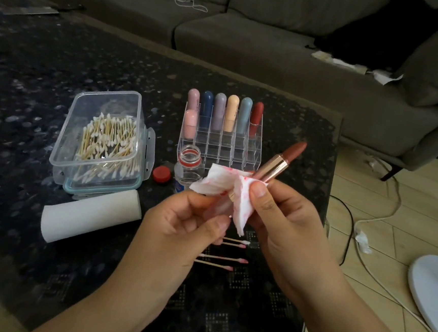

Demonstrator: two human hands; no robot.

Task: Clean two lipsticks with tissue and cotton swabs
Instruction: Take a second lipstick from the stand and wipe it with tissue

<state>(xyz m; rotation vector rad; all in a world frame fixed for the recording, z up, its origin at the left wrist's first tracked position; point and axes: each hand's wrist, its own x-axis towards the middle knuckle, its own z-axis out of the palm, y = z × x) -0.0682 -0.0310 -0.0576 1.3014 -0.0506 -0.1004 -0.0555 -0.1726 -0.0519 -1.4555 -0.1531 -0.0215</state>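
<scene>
An uncapped lipstick with a rose-gold tube and a brownish-red bullet points up and to the right, above the table. A white tissue stained pink is wrapped round its lower part. My right hand pinches the tissue against the tube with the thumb on top. My left hand holds the base of the lipstick and the tissue's left side with curled fingers. Several used cotton swabs with pink tips lie on the table under my hands.
A clear box of cotton swabs stands at the left, a tissue roll in front of it. A clear organizer holds several capped lipsticks. An open small bottle and its red cap stand between. Cables and a white fan base lie on the floor at right.
</scene>
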